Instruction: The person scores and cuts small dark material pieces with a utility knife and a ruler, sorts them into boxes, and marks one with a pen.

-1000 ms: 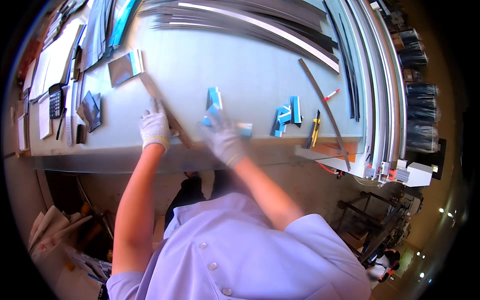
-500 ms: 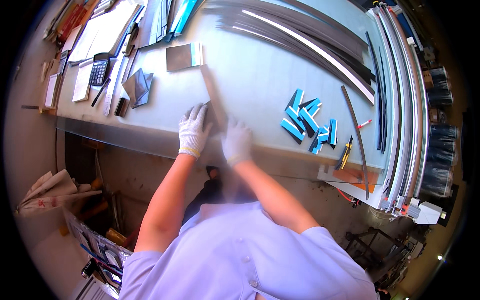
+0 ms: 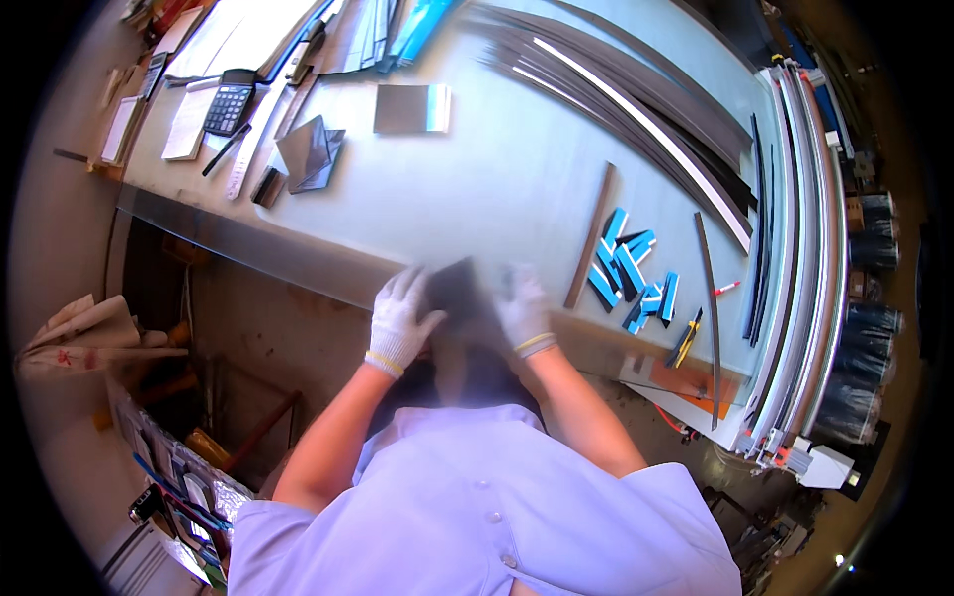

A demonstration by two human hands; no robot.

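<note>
My left hand (image 3: 400,318), in a white knit glove, is at the near edge of the glass-topped table. Its thumb and fingers close on the left side of a small dark flat piece (image 3: 455,288), which is blurred. On the piece's other side is my gloved right hand (image 3: 525,310), its fingers smeared by motion; whether it touches the piece is unclear. A long brown strip (image 3: 590,238) lies to the right, beside a pile of short blue, white and black pieces (image 3: 628,260).
Dark long strips (image 3: 636,104) cover the far right, near metal rails (image 3: 810,268). A utility knife (image 3: 686,340) and red marker (image 3: 728,289) lie near right. At left are a calculator (image 3: 230,102), dark square samples (image 3: 311,154) and papers (image 3: 189,119). Another sample (image 3: 405,108) lies beyond my hands.
The brown strip, earlier between my hands, now lies to the right beside the blue pieces. My hands are closer to the table edge with the dark piece. The view has shifted.
</note>
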